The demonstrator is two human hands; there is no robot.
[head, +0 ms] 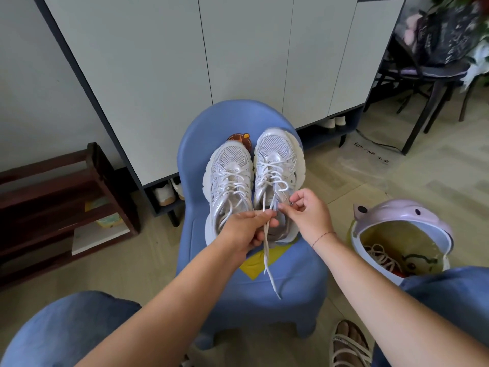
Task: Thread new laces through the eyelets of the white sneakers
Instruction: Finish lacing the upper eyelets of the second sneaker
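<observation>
White sneakers (230, 165) are pictured side by side on a blue plastic chair (291, 282), set before a pale cabinet (238, 49); a lidded bin (402, 221) is seen on the floor at right; the left hand (246, 229) is held at the right-hand shoe's collar, fingers (264, 214) pinched on the white lace (265, 256), both ends left hanging; the right hand (309, 207) is curled just beside, thumb against forefinger; what is pinched cannot be told.

The sneakers (230, 178) are finished in white with silver overlays and mesh-patterned toe panels. The laces (265, 256) are white. The stool (291, 287) is coloured blue, with a yellow patch (254, 266).
</observation>
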